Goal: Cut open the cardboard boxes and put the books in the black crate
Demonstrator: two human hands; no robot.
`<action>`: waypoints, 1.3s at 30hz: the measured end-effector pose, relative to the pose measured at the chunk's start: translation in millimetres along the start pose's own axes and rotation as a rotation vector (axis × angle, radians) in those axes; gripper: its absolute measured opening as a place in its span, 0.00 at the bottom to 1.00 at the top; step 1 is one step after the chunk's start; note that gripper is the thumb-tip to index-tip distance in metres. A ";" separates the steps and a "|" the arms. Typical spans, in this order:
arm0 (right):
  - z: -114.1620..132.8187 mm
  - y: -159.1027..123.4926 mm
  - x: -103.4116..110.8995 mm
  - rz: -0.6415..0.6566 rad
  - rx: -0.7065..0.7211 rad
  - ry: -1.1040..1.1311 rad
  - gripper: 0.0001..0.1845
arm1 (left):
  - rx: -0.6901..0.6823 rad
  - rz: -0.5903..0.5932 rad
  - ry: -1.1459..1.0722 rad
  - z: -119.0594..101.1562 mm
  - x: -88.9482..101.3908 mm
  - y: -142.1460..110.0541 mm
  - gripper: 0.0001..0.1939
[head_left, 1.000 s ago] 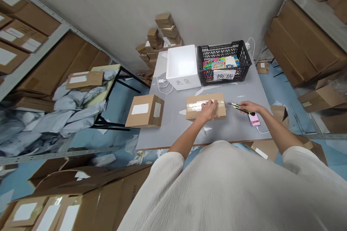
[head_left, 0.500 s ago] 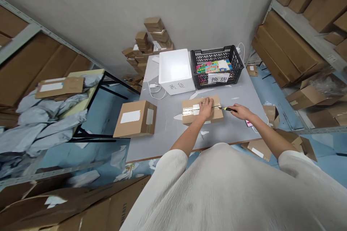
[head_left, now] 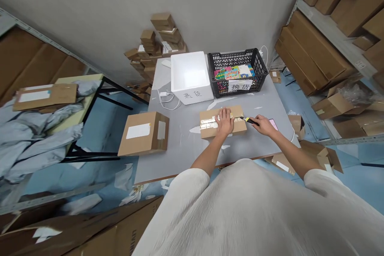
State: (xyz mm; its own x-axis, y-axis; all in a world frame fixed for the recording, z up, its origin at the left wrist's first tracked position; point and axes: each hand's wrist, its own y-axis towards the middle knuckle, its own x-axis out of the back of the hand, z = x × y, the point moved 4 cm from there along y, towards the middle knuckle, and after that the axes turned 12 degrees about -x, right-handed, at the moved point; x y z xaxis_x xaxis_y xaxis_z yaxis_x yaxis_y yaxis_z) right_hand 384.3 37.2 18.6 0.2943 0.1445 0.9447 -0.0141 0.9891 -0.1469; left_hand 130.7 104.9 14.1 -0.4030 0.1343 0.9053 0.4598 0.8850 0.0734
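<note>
A taped cardboard box (head_left: 238, 127) lies on the grey table (head_left: 186, 148) in front of me. My left hand (head_left: 225, 122) rests flat on its top, fingers spread, pressing near the strip of clear tape (head_left: 209, 122). In my right hand (head_left: 264, 124) is a black and yellow utility knife (head_left: 251, 121), gripped by the handle. Its tip points left and meets the box's top near the right end of the tape seam. Just beyond my right hand lies a phone (head_left: 273, 124) with a lit pink screen, partly covered by the hand.
A white foam bin (head_left: 194, 95) and a black plastic crate (head_left: 214, 83) of colourful booklets stand at the table's back. Another cardboard box (head_left: 138, 133) sits at the left edge. A side table holds grey parcels (head_left: 45, 148). Shelves of cartons (head_left: 312, 54) flank the right.
My left hand's fingers have spread wider on the box. The knife has shifted slightly, its handle angled more downward. The view has turned a little, so most things appear further left.
</note>
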 end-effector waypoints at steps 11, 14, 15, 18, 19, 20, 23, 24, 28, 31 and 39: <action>-16.0 -5.7 -7.6 -0.160 -0.125 0.105 0.29 | 0.046 -0.010 0.013 4.1 -6.2 -2.3 0.33; -45.8 -6.4 2.8 -0.258 -0.227 0.179 0.32 | 0.033 -0.034 0.010 5.2 -7.2 -2.4 0.32; -52.9 -6.4 4.8 -0.262 -0.229 0.190 0.32 | 0.026 -0.042 0.006 5.5 -7.3 -2.1 0.32; -60.1 -4.7 5.9 -0.238 -0.216 0.216 0.32 | -0.007 -0.074 -0.015 5.0 -5.4 -0.4 0.31; -57.6 -2.9 5.0 -0.226 -0.215 0.230 0.31 | -0.023 -0.084 -0.024 4.7 -4.2 -0.1 0.30; -53.0 -0.2 3.8 -0.214 -0.212 0.246 0.30 | -0.039 -0.092 -0.034 4.5 -2.8 -0.3 0.30; -29.2 15.1 1.5 -0.174 -0.158 0.303 0.28 | -0.059 -0.111 -0.059 8.3 3.0 -7.4 0.28; -19.1 22.9 1.9 -0.160 -0.123 0.322 0.28 | -0.057 -0.115 -0.063 11.4 5.3 -12.9 0.27; 25.3 65.5 6.7 -0.110 0.022 0.366 0.27 | -0.058 -0.095 -0.058 29.6 15.9 -51.5 0.31; 62.4 100.2 7.3 -0.062 0.112 0.353 0.27 | 0.006 -0.046 -0.043 43.9 22.8 -89.1 0.36; 119.6 138.6 -16.0 0.115 0.147 0.180 0.25 | 0.133 0.017 -0.014 56.0 37.3 -121.8 0.28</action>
State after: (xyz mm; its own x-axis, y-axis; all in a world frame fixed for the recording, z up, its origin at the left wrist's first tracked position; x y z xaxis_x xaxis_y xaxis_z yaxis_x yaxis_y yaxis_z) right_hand 263.4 175.5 18.2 0.4478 0.2620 0.8549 -0.1926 0.9619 -0.1939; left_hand 15.4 27.0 15.5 -0.4077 0.1556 0.8998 0.3581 0.9337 0.0008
